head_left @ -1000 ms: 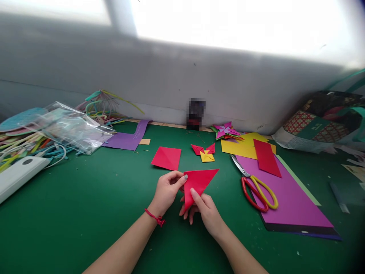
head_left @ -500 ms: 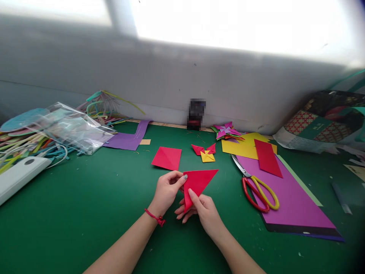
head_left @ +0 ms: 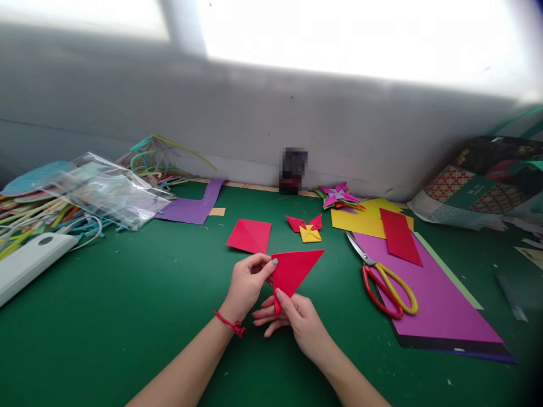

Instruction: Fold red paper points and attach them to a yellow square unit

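A red paper folded into a triangle (head_left: 294, 270) is held up above the green table. My left hand (head_left: 250, 281) pinches its upper left corner between thumb and fingers. At the lower corner, the thumb of my right hand (head_left: 297, 316) presses on the front, with the fingers behind and below, partly hidden. Just beyond my left hand lies a red square sheet (head_left: 250, 236) with a faint diagonal crease. Small folded red pieces (head_left: 294, 224) and a yellow folded piece (head_left: 310, 233) rest together behind the triangle.
Scissors (head_left: 382, 280) lie on purple sheets (head_left: 441, 305) at the right, beside a red strip (head_left: 400, 236) and yellow paper (head_left: 356, 219). Folded stars (head_left: 338, 195) are near the wall. A clear bag (head_left: 114, 192), colourful strips and a white device (head_left: 36, 263) are at the left.
My right hand has slid slightly left and down along the folded triangle's lower corner, its fingers reaching further left. My left hand keeps its pinch.
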`<state>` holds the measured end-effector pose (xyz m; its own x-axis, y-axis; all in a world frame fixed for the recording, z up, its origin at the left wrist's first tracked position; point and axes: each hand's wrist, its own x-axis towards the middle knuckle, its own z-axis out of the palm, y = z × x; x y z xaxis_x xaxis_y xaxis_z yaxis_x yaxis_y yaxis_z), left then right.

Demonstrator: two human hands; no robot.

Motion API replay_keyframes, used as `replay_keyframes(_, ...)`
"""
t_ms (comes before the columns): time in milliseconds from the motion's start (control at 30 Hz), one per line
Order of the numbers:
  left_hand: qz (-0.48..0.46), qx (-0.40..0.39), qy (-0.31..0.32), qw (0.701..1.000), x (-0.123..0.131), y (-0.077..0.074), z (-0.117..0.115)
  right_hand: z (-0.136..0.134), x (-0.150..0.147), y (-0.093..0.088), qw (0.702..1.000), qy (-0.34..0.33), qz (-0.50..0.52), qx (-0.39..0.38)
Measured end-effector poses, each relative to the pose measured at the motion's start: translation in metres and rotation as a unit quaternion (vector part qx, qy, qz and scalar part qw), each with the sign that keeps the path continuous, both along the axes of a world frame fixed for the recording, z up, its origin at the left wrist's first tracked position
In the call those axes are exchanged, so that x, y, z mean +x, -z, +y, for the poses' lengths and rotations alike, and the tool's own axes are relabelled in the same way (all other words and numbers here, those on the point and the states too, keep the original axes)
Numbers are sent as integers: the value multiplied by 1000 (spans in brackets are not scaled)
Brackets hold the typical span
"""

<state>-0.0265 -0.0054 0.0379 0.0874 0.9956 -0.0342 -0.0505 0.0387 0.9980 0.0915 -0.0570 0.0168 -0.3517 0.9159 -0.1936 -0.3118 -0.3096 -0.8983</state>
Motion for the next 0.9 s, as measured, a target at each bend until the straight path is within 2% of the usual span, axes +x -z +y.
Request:
replay_keyframes(233,10,3,-2,1000,0,0,0,0,-1,-2,1000,-5,9,-18)
replay_keyframes(900,14,14,-22,1000,-2,-3,1,-4,-1,-3,998,-52,-22,7)
